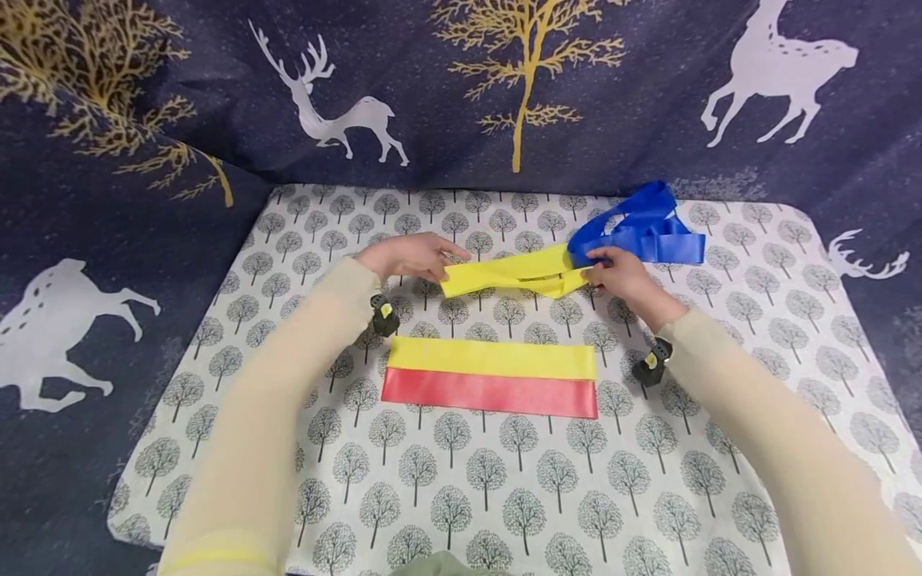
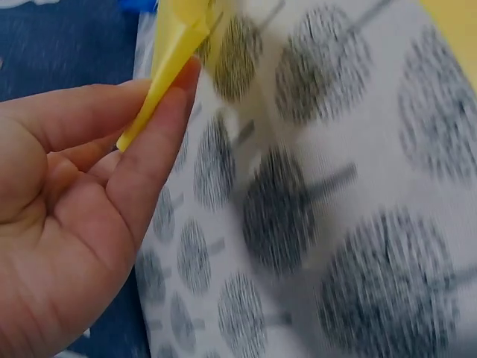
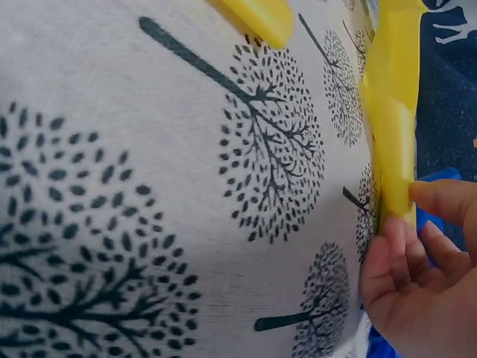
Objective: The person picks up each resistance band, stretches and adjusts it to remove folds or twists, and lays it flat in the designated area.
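Two strips (image 1: 491, 379) lie before the held ribbon (image 1: 497, 274).

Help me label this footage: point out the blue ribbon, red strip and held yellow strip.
Blue ribbon (image 1: 647, 227), head view, its folded middle.
Red strip (image 1: 490, 392), head view, its centre.
Held yellow strip (image 1: 497, 274), head view, its flat middle.

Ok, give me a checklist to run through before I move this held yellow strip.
1. Left fingers pinching the held yellow strip: ok.
2. Right fingers pinching it too: ok.
3. Its layers flush: not ok, a gap shows toward the right end.
4. Flat yellow strip and red strip side by side: ok.
5. Blue strip clear of the right fingers: cannot tell, they overlap in the head view.
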Action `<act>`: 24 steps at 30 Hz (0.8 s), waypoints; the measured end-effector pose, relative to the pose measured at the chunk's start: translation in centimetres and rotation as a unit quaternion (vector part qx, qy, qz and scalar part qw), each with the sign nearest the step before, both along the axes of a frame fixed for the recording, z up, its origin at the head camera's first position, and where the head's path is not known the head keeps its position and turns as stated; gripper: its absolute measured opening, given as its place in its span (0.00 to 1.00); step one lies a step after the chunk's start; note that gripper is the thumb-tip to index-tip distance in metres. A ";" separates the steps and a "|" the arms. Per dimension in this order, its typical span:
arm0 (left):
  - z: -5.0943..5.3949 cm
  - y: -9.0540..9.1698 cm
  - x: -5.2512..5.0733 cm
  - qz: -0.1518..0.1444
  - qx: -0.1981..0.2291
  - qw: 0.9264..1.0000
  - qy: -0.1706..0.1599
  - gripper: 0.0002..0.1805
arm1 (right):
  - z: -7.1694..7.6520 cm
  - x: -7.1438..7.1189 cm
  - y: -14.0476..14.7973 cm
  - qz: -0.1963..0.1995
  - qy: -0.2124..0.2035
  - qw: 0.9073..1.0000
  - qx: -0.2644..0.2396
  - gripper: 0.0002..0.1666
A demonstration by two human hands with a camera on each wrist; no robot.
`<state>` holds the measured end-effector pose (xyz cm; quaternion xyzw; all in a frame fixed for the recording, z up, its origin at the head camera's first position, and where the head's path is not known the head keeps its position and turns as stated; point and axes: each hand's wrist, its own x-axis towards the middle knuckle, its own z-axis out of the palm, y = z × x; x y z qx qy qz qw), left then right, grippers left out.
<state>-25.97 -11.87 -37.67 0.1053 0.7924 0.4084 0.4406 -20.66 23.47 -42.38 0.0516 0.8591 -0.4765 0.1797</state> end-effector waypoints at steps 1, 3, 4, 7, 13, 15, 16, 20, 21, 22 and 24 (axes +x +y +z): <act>0.0 -0.7 0.0 0.005 -0.009 1.000 0.005 0.38 | 0.0 0.0 -0.1 0.011 0.004 1.000 0.006 0.34; 0.1 -2.0 0.0 0.018 -0.021 0.999 0.019 0.38 | 0.1 0.2 -0.5 0.038 0.007 0.999 0.004 0.34; 0.0 -2.6 -0.1 0.035 -0.022 0.999 0.023 0.38 | 0.2 0.3 -0.7 0.056 0.008 0.998 0.004 0.34; -0.2 -4.3 0.0 0.108 -0.018 0.993 0.037 0.36 | 0.3 0.8 -1.7 0.109 0.007 0.994 0.013 0.32; -0.3 -5.6 0.7 0.150 -0.009 0.988 0.030 0.34 | 0.4 0.8 -3.3 0.158 0.007 0.987 0.022 0.29; -0.4 -5.7 1.0 0.127 -0.013 0.991 0.025 0.34 | 0.4 0.5 -3.8 0.165 0.007 0.986 0.034 0.29; -0.4 -5.8 1.1 0.116 -0.015 0.993 0.023 0.34 | 0.4 0.3 -4.0 0.168 0.012 0.985 0.044 0.28; -0.6 -6.3 1.3 0.093 -0.020 0.995 0.027 0.35 | 0.7 -0.4 -4.8 0.138 0.031 0.987 0.076 0.21; -0.6 -6.5 1.3 0.088 -0.024 0.995 0.029 0.35 | 0.8 -0.6 -5.0 0.122 0.037 0.988 0.082 0.18; -0.7 -6.7 1.3 0.085 -0.030 0.995 0.030 0.35 | 0.9 -0.8 -5.1 0.105 0.041 0.990 0.085 0.17; -0.8 -7.2 1.3 0.077 -0.037 0.996 0.026 0.36 | 1.0 -1.2 -5.2 0.077 0.040 0.992 0.088 0.15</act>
